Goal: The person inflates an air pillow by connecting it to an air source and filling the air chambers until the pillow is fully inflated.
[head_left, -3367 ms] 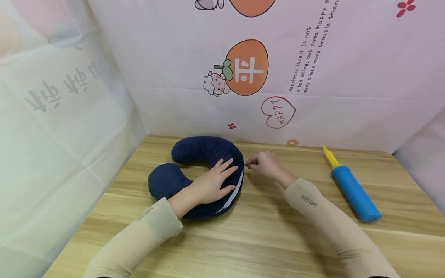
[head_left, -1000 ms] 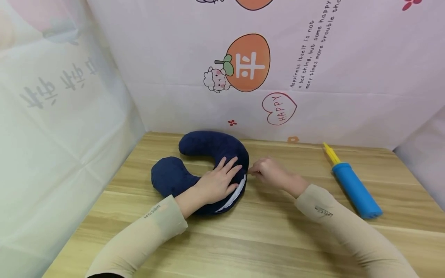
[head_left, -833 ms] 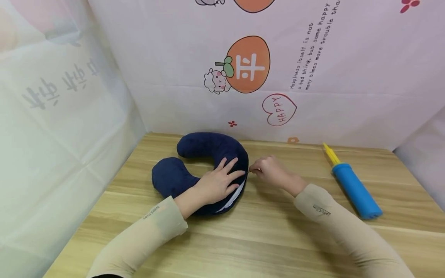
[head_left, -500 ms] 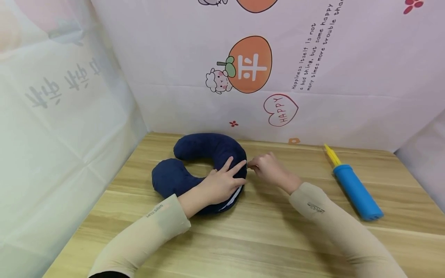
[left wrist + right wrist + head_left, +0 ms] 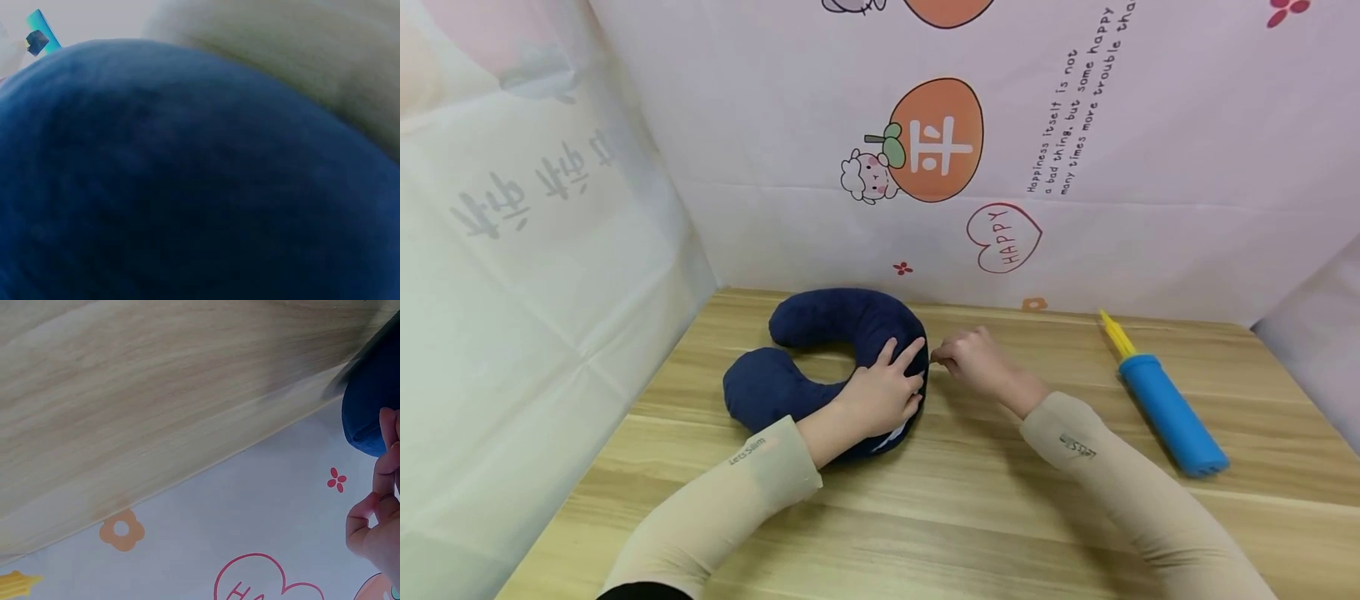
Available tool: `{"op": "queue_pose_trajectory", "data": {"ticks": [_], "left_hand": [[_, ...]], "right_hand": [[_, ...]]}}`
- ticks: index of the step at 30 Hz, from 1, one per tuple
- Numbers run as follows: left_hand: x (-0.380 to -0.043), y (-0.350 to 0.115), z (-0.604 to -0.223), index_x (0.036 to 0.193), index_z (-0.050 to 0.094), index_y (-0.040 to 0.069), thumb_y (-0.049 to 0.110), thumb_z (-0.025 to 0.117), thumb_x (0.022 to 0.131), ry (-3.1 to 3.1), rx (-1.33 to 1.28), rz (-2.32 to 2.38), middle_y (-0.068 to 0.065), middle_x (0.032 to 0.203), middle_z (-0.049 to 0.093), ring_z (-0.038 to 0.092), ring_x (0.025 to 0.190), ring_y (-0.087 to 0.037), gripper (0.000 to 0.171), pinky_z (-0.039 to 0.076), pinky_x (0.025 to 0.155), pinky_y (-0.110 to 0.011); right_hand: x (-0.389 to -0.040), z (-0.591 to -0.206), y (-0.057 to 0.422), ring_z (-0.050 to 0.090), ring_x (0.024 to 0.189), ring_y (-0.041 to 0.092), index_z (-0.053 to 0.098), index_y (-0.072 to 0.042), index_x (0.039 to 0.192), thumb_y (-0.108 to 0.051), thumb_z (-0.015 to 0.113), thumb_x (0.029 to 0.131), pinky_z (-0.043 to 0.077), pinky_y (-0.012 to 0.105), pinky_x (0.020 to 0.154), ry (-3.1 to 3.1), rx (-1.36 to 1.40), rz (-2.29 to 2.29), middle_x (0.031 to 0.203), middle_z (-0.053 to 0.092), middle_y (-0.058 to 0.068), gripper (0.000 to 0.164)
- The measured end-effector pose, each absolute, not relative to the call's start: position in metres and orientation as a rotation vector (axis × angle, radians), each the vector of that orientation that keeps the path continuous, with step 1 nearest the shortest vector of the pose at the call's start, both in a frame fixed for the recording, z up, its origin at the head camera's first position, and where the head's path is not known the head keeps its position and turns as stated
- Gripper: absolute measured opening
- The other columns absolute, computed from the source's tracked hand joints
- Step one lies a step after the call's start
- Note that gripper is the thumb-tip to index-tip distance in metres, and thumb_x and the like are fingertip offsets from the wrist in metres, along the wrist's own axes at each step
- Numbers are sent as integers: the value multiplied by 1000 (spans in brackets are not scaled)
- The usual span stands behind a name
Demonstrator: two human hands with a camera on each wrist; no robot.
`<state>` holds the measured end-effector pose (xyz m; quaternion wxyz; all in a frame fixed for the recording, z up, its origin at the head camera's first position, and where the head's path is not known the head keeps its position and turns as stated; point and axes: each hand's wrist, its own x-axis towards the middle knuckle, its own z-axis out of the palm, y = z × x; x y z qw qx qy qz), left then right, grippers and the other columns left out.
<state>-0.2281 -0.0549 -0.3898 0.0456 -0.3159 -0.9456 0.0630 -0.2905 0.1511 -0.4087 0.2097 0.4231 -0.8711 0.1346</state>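
A dark blue U-shaped neck pillow (image 5: 763,392) lies on the table, its two ends pointing left. White lining (image 5: 891,439) shows through a slit along its right side, partly covered by my left hand (image 5: 876,400). That hand rests on the pillow with two fingers spread over the top, while its thumb and forefinger pinch at the slit's edge. At the pillow's right edge, my right hand (image 5: 973,358) pinches something tiny, seemingly the zipper pull, hidden by the fingertips. Blue fabric (image 5: 200,175) fills most of the left wrist view. In the right wrist view, curled fingers (image 5: 386,469) meet the pillow (image 5: 372,403).
A blue hand pump (image 5: 1172,417) with a yellow nozzle (image 5: 1117,335) lies to the right on the wooden table (image 5: 970,517). Printed white cloth (image 5: 805,233) stands behind the table, and more hangs along the left side.
My left thumb and forefinger have drawn together over the slit, hiding more white lining. The pillow and the right hand have shifted slightly left over the last second.
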Motion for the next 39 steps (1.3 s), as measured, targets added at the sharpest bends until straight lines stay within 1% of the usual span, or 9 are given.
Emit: {"op": "queue_pose_trajectory", "data": {"ticks": [6, 11, 15, 19, 23, 28, 31, 35, 39], "left_hand": [[-227, -53, -391, 136, 69, 21, 37, 54, 107, -2850, -971, 198, -8, 168, 22, 36, 145, -41, 36, 61, 76, -42], [-227, -52, -394, 134, 70, 22, 37, 55, 107, -2799, -980, 216, -8, 167, 26, 39, 144, -41, 35, 61, 72, -40], [-227, -52, -395, 129, 72, 23, 38, 56, 106, -2762, -971, 239, -7, 165, 30, 41, 143, -40, 31, 61, 69, -38], [-227, -52, -395, 126, 73, 23, 37, 56, 107, -2768, -965, 239, -6, 165, 32, 40, 143, -40, 29, 61, 68, -39], [-227, -55, -393, 126, 73, 23, 36, 56, 107, -2802, -996, 173, -6, 165, 32, 37, 145, -42, 28, 61, 71, -44], [-228, -60, -392, 130, 71, 25, 34, 58, 106, -2866, -1016, 3, -3, 164, 33, 32, 148, -41, 29, 57, 84, -58], [-229, -63, -390, 132, 71, 25, 34, 59, 106, -2886, -1027, -110, -2, 164, 35, 30, 149, -41, 30, 53, 88, -65], [-230, -68, -385, 135, 70, 22, 34, 59, 106, -2881, -1096, -248, -5, 164, 35, 30, 148, -43, 33, 52, 90, -65], [-231, -75, -381, 143, 63, 23, 33, 58, 107, -2873, -1138, -354, -6, 164, 33, 32, 148, -42, 38, 54, 93, -55]], "right_hand": [[-290, -408, 154, 69, 69, 23, 79, -3, 82, 14, 73, 81, 55, 43, 63, -2395, 1262, 463, 75, 72, 5, 18], [-289, -406, 156, 70, 74, 23, 80, -3, 85, 14, 72, 82, 54, 45, 66, -2422, 1300, 474, 79, 73, 3, 20], [-288, -404, 157, 70, 75, 20, 80, -3, 87, 14, 74, 82, 57, 40, 69, -2444, 1353, 483, 81, 73, 3, 19], [-284, -403, 155, 70, 74, 16, 81, -3, 89, 13, 73, 84, 58, 32, 68, -2468, 1424, 540, 82, 74, 3, 18], [-279, -403, 152, 70, 73, 15, 80, -2, 89, 11, 73, 86, 58, 31, 67, -2502, 1393, 573, 82, 74, 4, 15], [-275, -405, 151, 72, 76, 18, 81, -2, 91, 8, 73, 88, 59, 34, 68, -2533, 1308, 573, 84, 75, 6, 13], [-274, -405, 151, 73, 78, 21, 81, -1, 91, 8, 73, 87, 59, 37, 69, -2527, 1259, 561, 85, 76, 7, 13], [-274, -406, 152, 74, 77, 22, 81, -1, 90, 8, 73, 86, 59, 39, 69, -2496, 1219, 524, 84, 76, 8, 13], [-276, -406, 156, 75, 77, 25, 81, 0, 89, 7, 75, 85, 59, 42, 69, -2471, 1161, 507, 85, 77, 11, 10]]}}
